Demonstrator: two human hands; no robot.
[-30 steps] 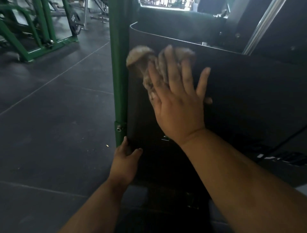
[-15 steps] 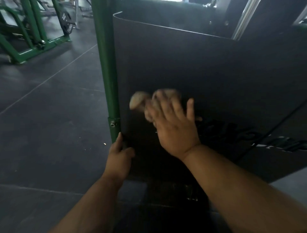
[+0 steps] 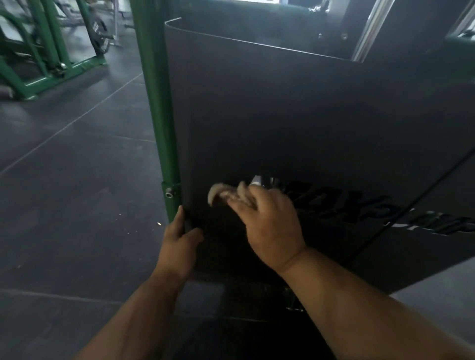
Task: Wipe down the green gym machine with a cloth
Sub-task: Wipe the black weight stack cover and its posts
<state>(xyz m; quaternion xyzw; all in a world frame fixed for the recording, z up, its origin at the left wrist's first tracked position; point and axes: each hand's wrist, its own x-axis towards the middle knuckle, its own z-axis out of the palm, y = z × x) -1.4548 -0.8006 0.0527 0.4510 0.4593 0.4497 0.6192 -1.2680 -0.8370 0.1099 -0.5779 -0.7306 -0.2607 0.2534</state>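
Dark rubber floor tiles are spreading out to the left, pale seams running diagonally across them. Over in the far left corner of the floor another green rack frame is standing, a black weight plate hanging on it. Daylight is coming in from a bright window at the top edge.

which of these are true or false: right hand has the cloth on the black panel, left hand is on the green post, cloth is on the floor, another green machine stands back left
1. The right hand presses the cloth on the black panel: true.
2. The left hand grips the green post: false, it holds the panel's lower edge just below the post.
3. The cloth lies on the floor: false, it is against the panel.
4. Another green machine stands at back left: true.
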